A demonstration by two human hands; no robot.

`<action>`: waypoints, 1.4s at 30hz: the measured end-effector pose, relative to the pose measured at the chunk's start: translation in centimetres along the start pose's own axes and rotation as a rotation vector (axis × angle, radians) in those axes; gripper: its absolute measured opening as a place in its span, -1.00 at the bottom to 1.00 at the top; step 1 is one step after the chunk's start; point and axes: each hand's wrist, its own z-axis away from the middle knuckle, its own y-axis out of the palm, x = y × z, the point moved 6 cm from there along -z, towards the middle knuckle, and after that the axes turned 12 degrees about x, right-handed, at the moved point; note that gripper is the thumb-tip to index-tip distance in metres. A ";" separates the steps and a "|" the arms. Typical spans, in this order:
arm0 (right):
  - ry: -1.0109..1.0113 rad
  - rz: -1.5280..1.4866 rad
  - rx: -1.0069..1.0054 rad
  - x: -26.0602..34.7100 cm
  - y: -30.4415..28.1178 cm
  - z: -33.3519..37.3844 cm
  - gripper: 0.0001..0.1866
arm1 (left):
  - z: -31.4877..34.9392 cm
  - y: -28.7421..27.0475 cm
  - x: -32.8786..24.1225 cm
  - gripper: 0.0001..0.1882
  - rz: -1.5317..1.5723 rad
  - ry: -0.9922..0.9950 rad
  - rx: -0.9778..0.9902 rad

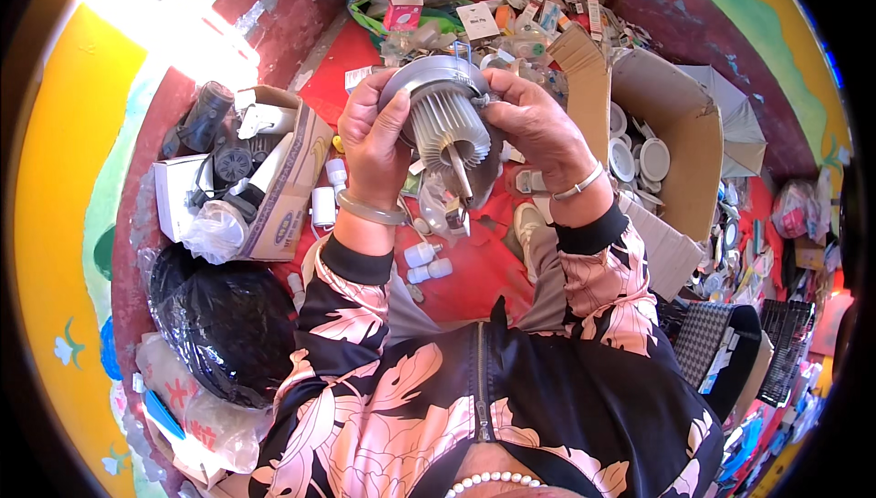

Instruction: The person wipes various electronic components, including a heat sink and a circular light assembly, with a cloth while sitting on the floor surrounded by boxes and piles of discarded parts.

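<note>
Necklace (495,477) nearest, each grip (379,128) (546,131) holds the finned fixture (442,122).

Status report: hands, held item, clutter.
Left hand, right hand gripping finned metal fixture. Fixture raised, fins showing. White cylindrical pieces on red sheet below.

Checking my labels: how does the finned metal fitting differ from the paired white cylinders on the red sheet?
The finned metal fitting is held up in the left hand and right hand; the paired white cylinders lie on the red sheet. The fitting is grey and ribbed; the cylinders are white and look smooth. The fitting looks larger than either cylinder, perhaps partly from being closer. Both are rounded.
</note>
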 end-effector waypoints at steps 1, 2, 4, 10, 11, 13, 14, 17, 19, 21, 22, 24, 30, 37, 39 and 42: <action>0.002 -0.018 0.006 -0.1 0.0 -0.1 -0.64 | 0.0 -0.1 0.0 -0.76 0.011 0.005 -0.005; 0.004 -0.037 0.013 -0.4 0.0 -0.2 -0.64 | 0.0 -0.3 -0.1 -0.76 0.010 0.016 -0.013; -0.005 -0.074 0.022 -0.9 0.0 -0.3 -0.63 | -0.1 -0.5 -0.2 -0.76 0.011 0.035 -0.027; -0.145 -0.120 0.006 -1.1 2.8 -0.7 -0.60 | -0.2 -1.4 -0.9 -0.70 -0.008 0.081 -0.155; -0.131 -0.155 0.020 -1.5 3.1 -0.6 -0.61 | -0.3 -1.3 -1.0 -0.70 0.010 0.087 -0.158; -0.106 -0.223 0.048 -2.4 3.5 -0.6 -0.62 | -0.5 -1.3 -1.1 -0.70 0.049 0.092 -0.162; -0.139 -0.197 0.010 -2.3 3.2 -0.7 -0.62 | -0.5 -1.3 -0.8 -0.70 0.070 0.088 -0.164; -0.249 -0.173 -0.102 -1.4 2.5 -0.8 -0.66 | -0.4 -1.6 0.1 -0.68 0.101 0.071 -0.163; -0.263 -0.043 -0.096 -0.4 0.9 -0.5 -0.65 | -0.6 -0.2 0.1 -0.67 0.166 -0.039 -0.101; -0.254 0.100 -0.132 1.0 -0.1 0.2 -0.61 | -0.8 0.0 -0.2 -0.63 0.160 -0.112 -0.023; -0.224 0.251 -0.166 1.7 -0.6 0.4 -0.56 | -1.0 -0.4 -0.3 -0.59 0.125 -0.130 0.011; -0.150 0.586 -0.155 2.9 -1.2 1.0 -0.53 | -1.5 -0.9 -0.3 -0.39 -0.073 -0.147 0.006; -0.034 1.184 -0.062 4.4 0.8 2.2 -0.46 | -1.1 1.5 0.0 -0.42 -1.099 -0.144 0.489; -0.117 1.295 -0.055 4.8 1.8 2.5 -0.44 | -0.1 2.4 2.3 -0.60 -0.676 -0.470 0.505; -0.103 1.217 -0.074 5.2 1.5 2.5 -0.45 | 0.0 2.3 2.3 -0.65 -0.658 -0.448 0.453; -0.039 1.071 -0.047 5.3 1.0 2.4 -0.46 | 0.0 2.3 2.0 -0.69 -0.619 -0.418 0.389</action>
